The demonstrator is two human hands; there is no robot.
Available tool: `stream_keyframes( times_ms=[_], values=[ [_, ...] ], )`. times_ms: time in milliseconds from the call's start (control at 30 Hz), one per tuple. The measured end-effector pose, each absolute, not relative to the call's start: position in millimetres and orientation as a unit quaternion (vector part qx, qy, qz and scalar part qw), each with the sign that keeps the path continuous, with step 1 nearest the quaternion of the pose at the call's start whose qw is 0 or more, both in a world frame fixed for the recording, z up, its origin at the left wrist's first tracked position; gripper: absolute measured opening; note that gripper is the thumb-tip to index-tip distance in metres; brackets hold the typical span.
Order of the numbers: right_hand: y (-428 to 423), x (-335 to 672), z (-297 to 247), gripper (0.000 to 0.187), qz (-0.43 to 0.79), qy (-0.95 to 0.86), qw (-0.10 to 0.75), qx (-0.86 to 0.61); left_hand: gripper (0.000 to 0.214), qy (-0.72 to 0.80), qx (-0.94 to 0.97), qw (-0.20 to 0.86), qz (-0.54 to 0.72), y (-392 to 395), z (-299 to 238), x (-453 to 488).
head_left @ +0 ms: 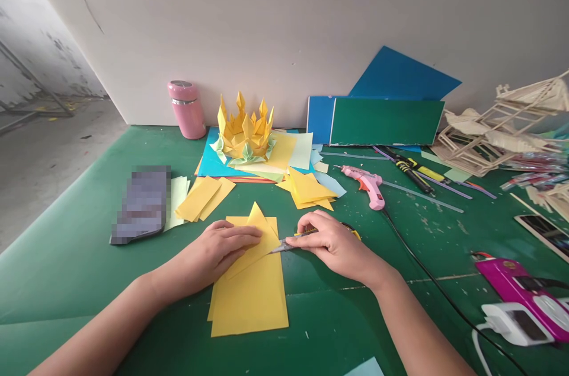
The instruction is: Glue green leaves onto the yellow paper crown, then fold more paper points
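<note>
Several yellow paper sheets point(253, 311) lie stacked on the green table in front of me. On top rests a yellow sheet folded to a point point(262, 236). My left hand point(233, 245) lies on this folded sheet with its fingers stretched out, pressing it down. My right hand point(326, 239) is closed around what look like scissors point(284, 245) with black-and-yellow handles. Their grey blade points left, its tip at the right edge of the folded paper. The hand hides part of the scissors.
Behind stand a yellow folded-paper crown point(246, 133) on coloured sheets and a pink flask point(186, 112). Cut yellow papers point(204, 197) and folded pieces point(309, 187) lie nearer. To the right are a pink glue gun point(367, 183) with its cord, a wooden stick model point(489, 133) and a magenta power strip point(511, 287).
</note>
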State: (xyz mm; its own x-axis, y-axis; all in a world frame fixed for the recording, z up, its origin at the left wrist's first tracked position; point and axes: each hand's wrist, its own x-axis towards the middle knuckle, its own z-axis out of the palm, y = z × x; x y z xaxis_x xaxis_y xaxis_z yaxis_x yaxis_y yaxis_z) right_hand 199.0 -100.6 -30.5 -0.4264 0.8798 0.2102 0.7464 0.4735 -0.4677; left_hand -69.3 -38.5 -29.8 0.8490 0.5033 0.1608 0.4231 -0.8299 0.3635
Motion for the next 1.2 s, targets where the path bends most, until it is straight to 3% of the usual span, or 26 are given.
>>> stream_keyframes(
  times_ms=[1200],
  values=[
    [-102, 184, -30, 0.027, 0.156, -0.851, 0.209, -0.456, 0.035, 0.234, 0.95, 0.165, 0.125, -40, -26, -67]
  ],
)
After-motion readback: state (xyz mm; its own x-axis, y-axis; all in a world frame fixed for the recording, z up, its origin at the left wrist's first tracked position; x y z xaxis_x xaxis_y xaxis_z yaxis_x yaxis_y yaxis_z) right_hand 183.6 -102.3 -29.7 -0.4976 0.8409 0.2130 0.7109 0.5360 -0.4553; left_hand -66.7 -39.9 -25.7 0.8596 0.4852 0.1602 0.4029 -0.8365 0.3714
